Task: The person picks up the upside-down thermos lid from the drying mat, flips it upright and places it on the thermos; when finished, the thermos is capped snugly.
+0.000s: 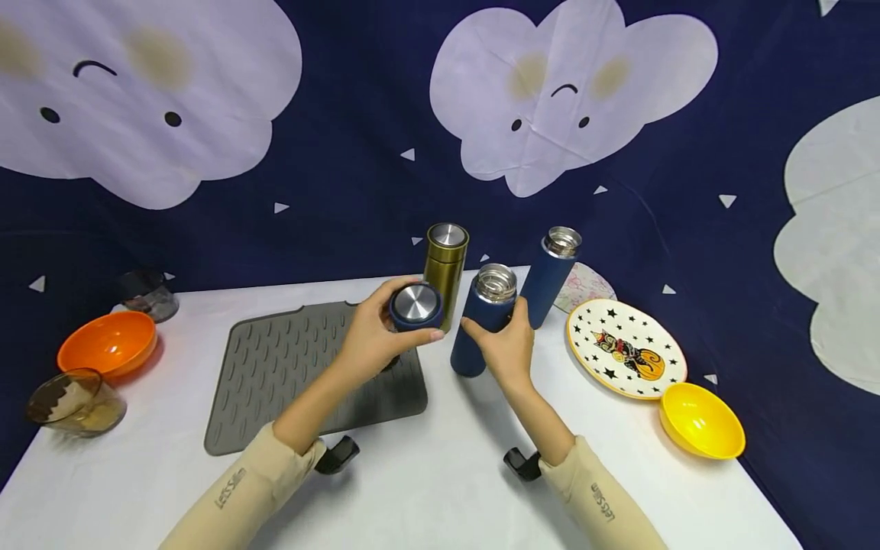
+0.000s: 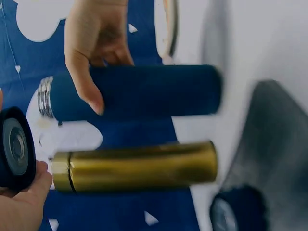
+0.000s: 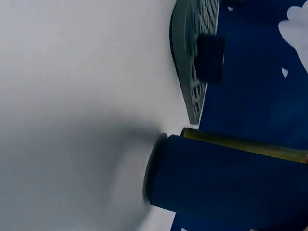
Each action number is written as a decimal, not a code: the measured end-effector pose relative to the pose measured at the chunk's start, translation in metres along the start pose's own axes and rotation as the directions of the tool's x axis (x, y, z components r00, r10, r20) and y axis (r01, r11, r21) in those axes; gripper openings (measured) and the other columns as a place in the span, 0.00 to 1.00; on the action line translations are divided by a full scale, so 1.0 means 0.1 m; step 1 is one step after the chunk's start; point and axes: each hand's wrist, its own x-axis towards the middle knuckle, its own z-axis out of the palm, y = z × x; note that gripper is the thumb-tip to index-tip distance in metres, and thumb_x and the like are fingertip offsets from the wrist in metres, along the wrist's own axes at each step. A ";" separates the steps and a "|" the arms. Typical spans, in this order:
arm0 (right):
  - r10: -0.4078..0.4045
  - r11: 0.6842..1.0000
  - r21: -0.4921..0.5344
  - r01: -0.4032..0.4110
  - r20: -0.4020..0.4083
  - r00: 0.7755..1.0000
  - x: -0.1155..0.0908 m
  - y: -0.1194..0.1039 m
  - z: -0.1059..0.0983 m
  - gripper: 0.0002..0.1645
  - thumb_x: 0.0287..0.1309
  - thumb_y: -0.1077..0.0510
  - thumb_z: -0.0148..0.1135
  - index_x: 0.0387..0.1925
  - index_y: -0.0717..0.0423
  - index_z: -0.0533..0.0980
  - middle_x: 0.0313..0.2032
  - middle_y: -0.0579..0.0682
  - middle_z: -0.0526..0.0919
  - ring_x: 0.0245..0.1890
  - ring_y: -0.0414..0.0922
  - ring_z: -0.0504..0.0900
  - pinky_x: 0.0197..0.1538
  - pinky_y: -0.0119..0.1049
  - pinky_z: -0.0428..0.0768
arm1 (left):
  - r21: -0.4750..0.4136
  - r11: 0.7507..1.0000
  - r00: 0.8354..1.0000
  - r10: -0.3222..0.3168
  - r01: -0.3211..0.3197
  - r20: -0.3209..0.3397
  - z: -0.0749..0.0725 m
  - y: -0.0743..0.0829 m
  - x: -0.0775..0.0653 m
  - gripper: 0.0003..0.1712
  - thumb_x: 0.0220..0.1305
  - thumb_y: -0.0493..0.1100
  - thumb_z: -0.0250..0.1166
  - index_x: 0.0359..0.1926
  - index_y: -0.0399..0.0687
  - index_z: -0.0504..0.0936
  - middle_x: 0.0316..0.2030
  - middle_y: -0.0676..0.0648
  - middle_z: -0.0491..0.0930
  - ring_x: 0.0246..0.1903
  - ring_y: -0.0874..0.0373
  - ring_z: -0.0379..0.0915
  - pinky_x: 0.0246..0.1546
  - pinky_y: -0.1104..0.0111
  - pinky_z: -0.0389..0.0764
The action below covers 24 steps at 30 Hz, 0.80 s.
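My left hand (image 1: 374, 336) holds a dark blue bottle lid (image 1: 416, 304) with a brushed silver top, raised above the mat's right end. The left wrist view shows the underside of this lid (image 2: 17, 147). My right hand (image 1: 510, 344) grips a blue thermos bottle (image 1: 470, 347) around its upper body; its steel mouth is uncovered. Whether the bottle's base touches the table I cannot tell. Between and behind the hands stands a gold thermos (image 1: 445, 267) with its cap on. A second uncapped blue bottle (image 1: 546, 283) stands behind the right hand.
Under the left arm lies a grey drying mat (image 1: 275, 367), with another dark lid (image 2: 238, 209) on it. At left are an orange bowl (image 1: 110, 344), a brown glass (image 1: 79, 405) and a dark glass (image 1: 151, 294). A cat-patterned plate (image 1: 626, 347) and a yellow bowl (image 1: 701, 420) sit at right.
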 end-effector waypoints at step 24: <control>-0.159 0.987 0.008 0.159 0.073 0.985 -0.22 0.06 0.09 0.38 0.45 0.52 0.80 0.53 0.57 0.68 0.41 0.60 0.86 0.39 0.52 0.84 0.41 0.48 0.81 | 0.205 0.973 0.984 0.073 -0.106 0.165 0.47 -0.12 0.69 0.43 0.47 0.47 0.81 0.65 0.49 0.74 0.51 0.45 0.82 0.48 0.53 0.79 0.53 0.58 0.80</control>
